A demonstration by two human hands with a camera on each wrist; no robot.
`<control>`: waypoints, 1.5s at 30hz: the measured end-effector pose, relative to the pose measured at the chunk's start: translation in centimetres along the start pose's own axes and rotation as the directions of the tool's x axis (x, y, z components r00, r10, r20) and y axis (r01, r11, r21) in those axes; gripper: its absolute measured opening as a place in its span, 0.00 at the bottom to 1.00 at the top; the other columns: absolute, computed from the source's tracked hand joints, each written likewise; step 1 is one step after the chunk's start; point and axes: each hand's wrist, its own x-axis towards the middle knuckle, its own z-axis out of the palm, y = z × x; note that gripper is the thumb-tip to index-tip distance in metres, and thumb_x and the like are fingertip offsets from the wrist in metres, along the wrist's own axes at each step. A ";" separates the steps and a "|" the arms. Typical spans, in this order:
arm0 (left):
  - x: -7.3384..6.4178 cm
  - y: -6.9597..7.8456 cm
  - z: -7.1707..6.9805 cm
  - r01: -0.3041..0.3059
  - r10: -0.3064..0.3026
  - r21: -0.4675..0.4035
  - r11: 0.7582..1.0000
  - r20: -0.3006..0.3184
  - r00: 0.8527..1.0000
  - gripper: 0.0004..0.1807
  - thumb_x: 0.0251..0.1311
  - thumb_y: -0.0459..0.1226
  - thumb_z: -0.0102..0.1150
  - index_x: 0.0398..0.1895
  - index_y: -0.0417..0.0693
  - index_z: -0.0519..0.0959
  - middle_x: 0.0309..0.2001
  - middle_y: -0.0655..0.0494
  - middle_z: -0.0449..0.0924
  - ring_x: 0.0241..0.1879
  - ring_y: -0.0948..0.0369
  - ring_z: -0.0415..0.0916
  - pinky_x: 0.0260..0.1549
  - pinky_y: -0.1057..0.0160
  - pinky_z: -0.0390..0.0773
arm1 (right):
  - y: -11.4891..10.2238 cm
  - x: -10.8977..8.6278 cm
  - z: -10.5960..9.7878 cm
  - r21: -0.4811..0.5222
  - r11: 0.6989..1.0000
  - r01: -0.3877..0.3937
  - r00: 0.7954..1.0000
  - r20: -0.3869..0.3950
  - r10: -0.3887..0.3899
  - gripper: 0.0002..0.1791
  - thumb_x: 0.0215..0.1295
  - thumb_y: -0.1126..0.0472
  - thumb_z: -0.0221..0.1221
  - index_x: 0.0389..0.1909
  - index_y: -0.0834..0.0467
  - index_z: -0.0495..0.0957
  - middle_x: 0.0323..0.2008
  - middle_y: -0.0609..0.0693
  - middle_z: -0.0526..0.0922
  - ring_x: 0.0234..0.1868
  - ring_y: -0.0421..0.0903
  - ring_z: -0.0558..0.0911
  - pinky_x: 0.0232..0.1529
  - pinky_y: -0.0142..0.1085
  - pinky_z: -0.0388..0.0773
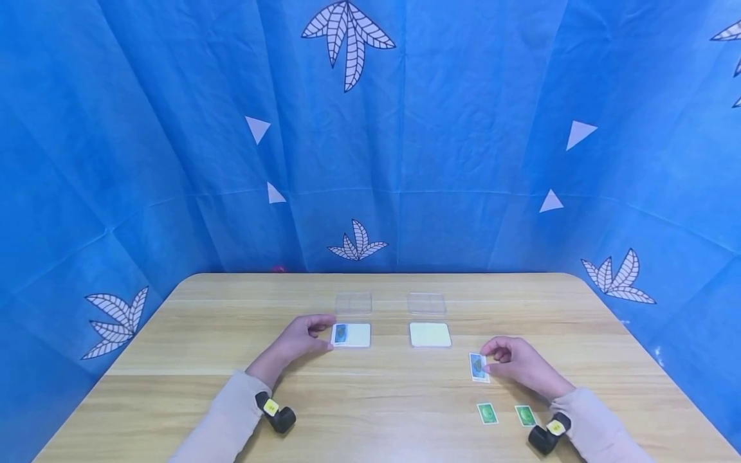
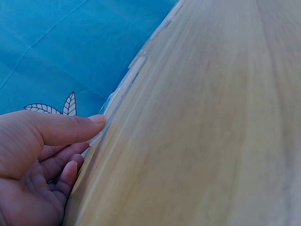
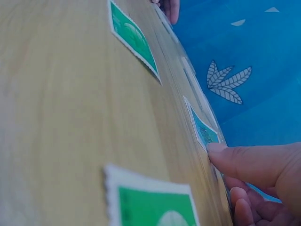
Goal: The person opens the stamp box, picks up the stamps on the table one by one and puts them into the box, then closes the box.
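My left hand [image 1: 303,334] holds the left end of a shallow clear plastic case [image 1: 359,335] with a white inside, thumb at the near corner and a finger at the far one. A blue stamp [image 1: 341,333] lies at the left in that case. In the left wrist view the thumb [image 2: 96,119] presses the case's edge. My right hand [image 1: 518,363] pinches another blue stamp [image 1: 477,367] by its right edge, at the table. Two green stamps, one to the left [image 1: 487,413] and one to the right [image 1: 525,415], lie nearer me.
A second white-filled case [image 1: 430,335] stands to the right of the first. Behind them lie two clear lids, left [image 1: 354,303] and right [image 1: 426,303]. The wooden table [image 1: 382,411] ends at a blue patterned cloth [image 1: 463,128].
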 end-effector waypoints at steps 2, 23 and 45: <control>0.0 0.0 0.0 0.000 0.000 -0.003 1.000 -0.001 1.000 0.29 0.43 0.31 0.72 0.54 0.51 0.78 0.54 0.55 0.78 0.54 0.55 0.72 0.54 0.53 0.72 | 0.0 0.0 0.0 0.004 1.000 0.002 1.000 0.003 -0.002 0.17 0.50 0.61 0.68 0.40 0.63 0.77 0.35 0.51 0.77 0.36 0.43 0.73 0.36 0.29 0.73; 0.2 -0.8 0.1 -0.043 0.044 -0.066 0.997 0.012 0.999 0.31 0.39 0.30 0.72 0.53 0.48 0.78 0.53 0.53 0.78 0.54 0.54 0.72 0.56 0.53 0.72 | 0.0 0.1 0.3 0.006 0.999 0.053 0.998 -0.014 -0.053 0.08 0.57 0.65 0.62 0.38 0.62 0.79 0.31 0.51 0.79 0.32 0.39 0.74 0.34 0.29 0.73; 0.2 -0.6 0.1 -0.041 0.041 -0.038 0.998 -0.002 0.999 0.30 0.39 0.30 0.72 0.53 0.49 0.78 0.53 0.54 0.78 0.53 0.55 0.73 0.55 0.53 0.72 | -1.0 0.2 0.5 0.139 0.990 -0.033 0.996 -0.076 0.044 0.12 0.59 0.62 0.60 0.42 0.63 0.80 0.41 0.54 0.83 0.42 0.45 0.78 0.45 0.33 0.73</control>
